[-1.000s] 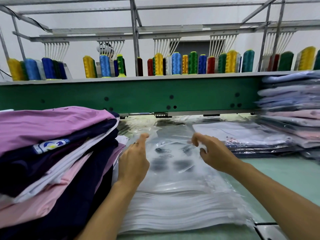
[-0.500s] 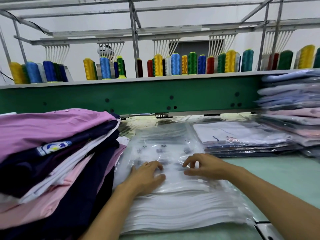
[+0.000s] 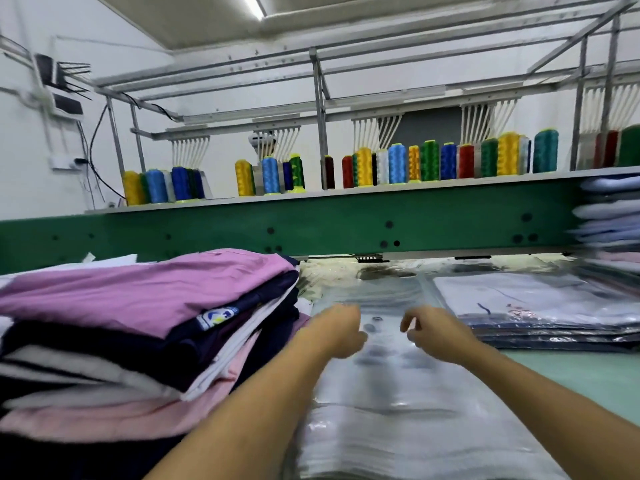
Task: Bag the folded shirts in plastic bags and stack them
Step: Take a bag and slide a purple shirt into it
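Shirts (image 3: 138, 299) stacked left; bags (image 3: 398, 427) (clear) centre

The left grip (image 3: 341, 332) and right grip (image 3: 433, 336) hover curled over the plastic bags (image 3: 398, 410); folded shirts (image 3: 138, 299) lie left of them, bagged shirts (image 3: 536, 299) right.

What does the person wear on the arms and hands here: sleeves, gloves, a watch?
Nothing that shows. The left hand and the right hand have no gloves, and both forearms are bare down to the picture's lower edge: no sleeve, watch or bracelet. The hands are blurred, so a thin ring cannot be ruled out.
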Motion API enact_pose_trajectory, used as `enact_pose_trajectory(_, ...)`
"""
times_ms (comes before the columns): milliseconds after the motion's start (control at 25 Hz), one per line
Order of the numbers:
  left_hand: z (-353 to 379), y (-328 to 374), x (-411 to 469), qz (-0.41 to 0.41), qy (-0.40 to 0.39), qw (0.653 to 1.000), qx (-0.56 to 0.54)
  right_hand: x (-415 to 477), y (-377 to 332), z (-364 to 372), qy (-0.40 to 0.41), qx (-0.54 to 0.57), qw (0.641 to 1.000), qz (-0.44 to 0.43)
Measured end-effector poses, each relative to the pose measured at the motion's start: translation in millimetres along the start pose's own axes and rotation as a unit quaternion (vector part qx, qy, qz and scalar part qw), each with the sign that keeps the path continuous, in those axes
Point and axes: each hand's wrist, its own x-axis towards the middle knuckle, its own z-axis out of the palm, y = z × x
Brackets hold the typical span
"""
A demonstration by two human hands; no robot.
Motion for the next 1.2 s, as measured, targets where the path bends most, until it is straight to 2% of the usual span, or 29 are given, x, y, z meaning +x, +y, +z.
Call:
enact_pose_trajectory(120,-57.7,-9.6,-6.9,-0.016,0.074,0.993,0.087,4.1,-59.5,-14.1,0.011,0.130,0.990,-0.044)
enact_pose_trajectory(200,-96.3,-25.6,-19.6,-0.058,0.109,0.980,0.158,2.4,-102.3,-22.0,0.006,0.248,0.966,-0.077)
enact_pose_trajectory(240,-114.0,-38.3,-26.5,-0.094,0.103,0.973,0.185,1.3,-123.1,-25.2,0.003,0.309,0.946,-0.093)
enact_pose_trajectory(280,-130.7,-53.8,-33.9,-0.138,0.071,0.968,0.199,0.1,-144.5,-27.9,-0.002,0.369,0.924,-0.104)
enact_pose_trajectory(360,-157.3,-81.1,-50.4,-0.220,-0.065,0.957,0.179,-1.3,-186.9,-32.7,-0.035,0.476,0.873,-0.106)
enact_pose_trajectory(400,-166.0,-94.6,-56.4,-0.235,-0.119,0.950,0.166,-1.7,-206.5,-34.4,-0.062,0.513,0.850,-0.098)
enact_pose_trajectory(440,-172.6,-107.0,-62.7,-0.224,-0.126,0.952,0.168,-1.4,-224.1,-34.7,-0.089,0.536,0.835,-0.089)
enact_pose_trajectory(560,-187.6,-133.4,-80.1,-0.174,0.001,0.967,0.189,3.8,-258.7,-33.2,-0.118,0.549,0.825,-0.063)
enact_pose_trajectory(640,-193.9,-148.8,-87.0,-0.167,0.024,0.971,0.168,11.5,-272.2,-32.5,-0.120,0.556,0.822,-0.036)
enact_pose_trajectory(680,-195.6,-156.9,-87.4,-0.168,0.025,0.975,0.144,15.7,-278.1,-32.8,-0.131,0.576,0.807,-0.024)
enact_pose_trajectory(800,-197.8,-174.7,-85.2,-0.174,0.021,0.983,0.049,22.7,-296.4,-36.1,-0.168,0.660,0.732,0.008)
enact_pose_trajectory(880,-198.3,-186.5,-85.0,-0.188,0.038,0.980,-0.046,27.2,-303.5,-36.9,-0.180,0.689,0.702,0.032)
enact_pose_trajectory(920,-199.4,-194.4,-87.0,-0.206,0.055,0.976,-0.055,30.1,-306.1,-36.0,-0.188,0.695,0.693,0.039)
enact_pose_trajectory(1000,-200.2,-215.7,-94.8,-0.264,0.072,0.961,0.038,33.4,-311.8,-33.4,-0.198,0.687,0.698,0.038)
enact_pose_trajectory(1080,-198.0,-236.8,-107.1,-0.344,0.009,0.935,0.089,36.1,-318.0,-31.0,-0.176,0.655,0.735,0.027)
enact_pose_trajectory(1160,-197.0,-251.8,-119.4,-0.413,-0.081,0.906,0.043,37.5,-325.1,-32.0,-0.157,0.619,0.769,0.016)
enact_pose_trajectory(1200,-195.7,-257.8,-123.9,-0.430,-0.101,0.897,0.015,37.3,-328.2,-34.0,-0.158,0.611,0.775,0.017)
